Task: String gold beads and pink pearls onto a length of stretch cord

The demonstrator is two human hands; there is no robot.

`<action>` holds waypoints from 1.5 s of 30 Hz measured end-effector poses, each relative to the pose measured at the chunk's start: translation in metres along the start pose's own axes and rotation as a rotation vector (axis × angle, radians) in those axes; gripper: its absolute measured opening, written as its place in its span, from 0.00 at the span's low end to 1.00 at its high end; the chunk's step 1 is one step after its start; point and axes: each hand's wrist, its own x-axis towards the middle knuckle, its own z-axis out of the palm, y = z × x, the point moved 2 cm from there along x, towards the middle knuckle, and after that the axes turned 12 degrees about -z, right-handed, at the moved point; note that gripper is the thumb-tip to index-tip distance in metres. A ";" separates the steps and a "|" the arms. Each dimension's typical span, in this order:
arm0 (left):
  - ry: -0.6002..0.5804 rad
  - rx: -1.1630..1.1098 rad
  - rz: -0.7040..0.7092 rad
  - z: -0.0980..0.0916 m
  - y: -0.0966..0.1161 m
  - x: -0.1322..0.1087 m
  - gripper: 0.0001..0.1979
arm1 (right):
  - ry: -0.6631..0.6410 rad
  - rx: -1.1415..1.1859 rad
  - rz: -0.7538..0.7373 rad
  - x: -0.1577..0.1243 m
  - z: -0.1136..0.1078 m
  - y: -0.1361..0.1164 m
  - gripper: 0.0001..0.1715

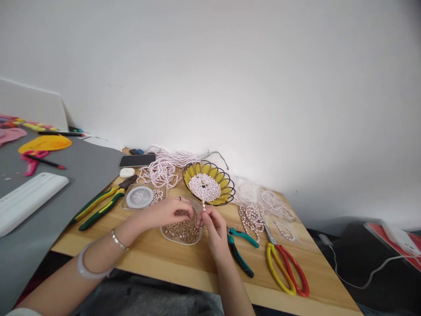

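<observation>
My left hand [174,211] hovers over a clear plastic bowl [164,237] of small gold beads [182,230]. Its fingers are curled together, and whatever they pinch is too small to make out. At the bowl's right rim, my right hand [215,230] pinches a short string of pink pearl beads [203,205], whose end sticks up between thumb and fingers. Just behind the hands stands a black wire basket [226,182] with a yellow lining, holding loose pink pearl beads [204,188].
Green-yellow pliers [101,208], a spool box [140,197], a phone [137,160] and heaped pearl strands [161,171] lie left and behind. Teal pliers [240,245], red-yellow scissors [286,267] and bagged bead loops [269,199] lie right. A wall [210,79] rises behind the table [158,263].
</observation>
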 end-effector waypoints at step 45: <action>0.190 -0.851 -0.072 -0.017 -0.008 0.001 0.15 | -0.177 0.342 0.138 -0.004 0.003 -0.006 0.23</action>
